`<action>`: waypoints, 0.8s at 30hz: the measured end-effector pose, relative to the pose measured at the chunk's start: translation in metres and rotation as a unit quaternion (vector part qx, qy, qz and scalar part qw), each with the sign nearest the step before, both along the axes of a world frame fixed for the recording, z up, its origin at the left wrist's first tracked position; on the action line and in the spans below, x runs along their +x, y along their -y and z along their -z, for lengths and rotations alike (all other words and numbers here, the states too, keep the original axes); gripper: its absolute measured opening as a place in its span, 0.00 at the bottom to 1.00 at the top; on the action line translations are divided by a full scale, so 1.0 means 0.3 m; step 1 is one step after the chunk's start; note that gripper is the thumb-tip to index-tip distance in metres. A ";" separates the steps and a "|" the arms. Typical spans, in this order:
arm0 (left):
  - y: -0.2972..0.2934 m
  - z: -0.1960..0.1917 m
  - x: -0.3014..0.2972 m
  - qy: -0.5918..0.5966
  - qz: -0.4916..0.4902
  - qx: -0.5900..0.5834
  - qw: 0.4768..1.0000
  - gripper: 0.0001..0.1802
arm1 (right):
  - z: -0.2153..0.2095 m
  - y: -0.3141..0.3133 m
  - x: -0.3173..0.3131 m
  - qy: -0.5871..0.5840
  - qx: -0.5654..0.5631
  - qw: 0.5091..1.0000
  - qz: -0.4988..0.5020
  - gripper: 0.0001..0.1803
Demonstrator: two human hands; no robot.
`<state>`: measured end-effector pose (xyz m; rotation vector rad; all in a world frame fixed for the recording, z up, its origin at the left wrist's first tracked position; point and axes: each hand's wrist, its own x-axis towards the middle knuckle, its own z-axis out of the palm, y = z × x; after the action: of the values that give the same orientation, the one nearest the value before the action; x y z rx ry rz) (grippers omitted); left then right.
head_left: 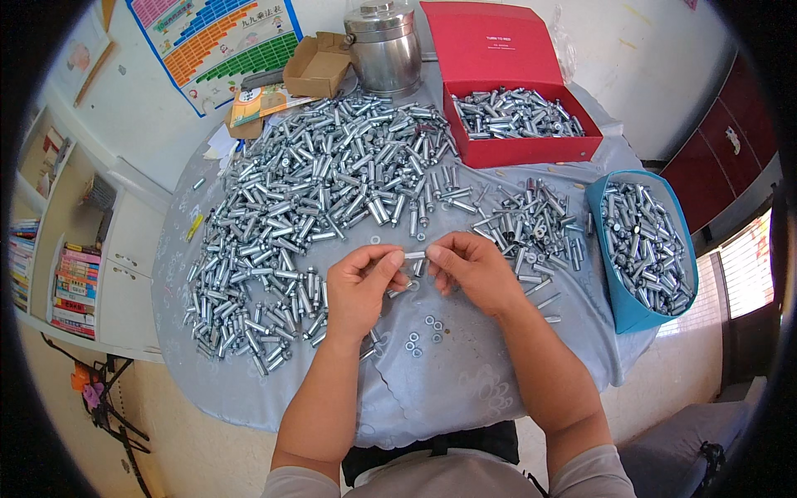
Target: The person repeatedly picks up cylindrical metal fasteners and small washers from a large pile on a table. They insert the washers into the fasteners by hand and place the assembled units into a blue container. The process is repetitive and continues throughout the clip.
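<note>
A silvery metal expansion bolt (414, 256) lies sideways between my hands, above the table. My left hand (365, 280) pinches its left end with thumb and forefinger. On its other end are the closed thumb and forefinger of my right hand (470, 264); those fingertips hide part of it. Beyond my hands and to the left spreads a large heap of expansion bolts (332, 166). A smaller pile (531, 216) of bolts and loose parts lies to the right. Several hex nuts (413, 341) rest on the tablecloth just below my hands.
An open red box (531, 151) of bolts stands at the far right, with a blue-green bin (618, 290) of bolts nearer. At the back are a metal pot (386, 54) and a small cardboard box (320, 66). A grey cloth (274, 398) covers the table.
</note>
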<state>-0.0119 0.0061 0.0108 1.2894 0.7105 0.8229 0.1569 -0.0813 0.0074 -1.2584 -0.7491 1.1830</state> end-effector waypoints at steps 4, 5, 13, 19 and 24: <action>-0.006 -0.004 -0.010 -0.006 -0.022 -0.031 0.999 0.10 | 0.011 -0.004 0.002 0.035 0.088 0.994 0.052 0.08; -0.006 -0.004 -0.010 0.000 -0.019 -0.023 1.000 0.10 | 0.004 -0.004 0.003 0.040 0.101 0.992 0.068 0.08; 0.017 0.002 0.003 -0.015 0.027 0.015 0.999 0.11 | -0.015 0.004 0.001 -0.044 -0.020 0.999 -0.025 0.10; 0.020 0.007 0.009 -0.012 0.009 0.026 1.000 0.09 | -0.030 0.002 -0.014 -0.086 -0.023 0.996 0.019 0.09; 0.019 0.013 0.009 0.019 0.026 0.010 0.999 0.07 | -0.023 0.001 -0.020 -0.075 0.012 0.997 0.024 0.06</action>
<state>-0.0093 0.0005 0.0068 1.3010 0.6369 0.8116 0.1507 -0.0816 0.0143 -1.1483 -0.6165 1.2110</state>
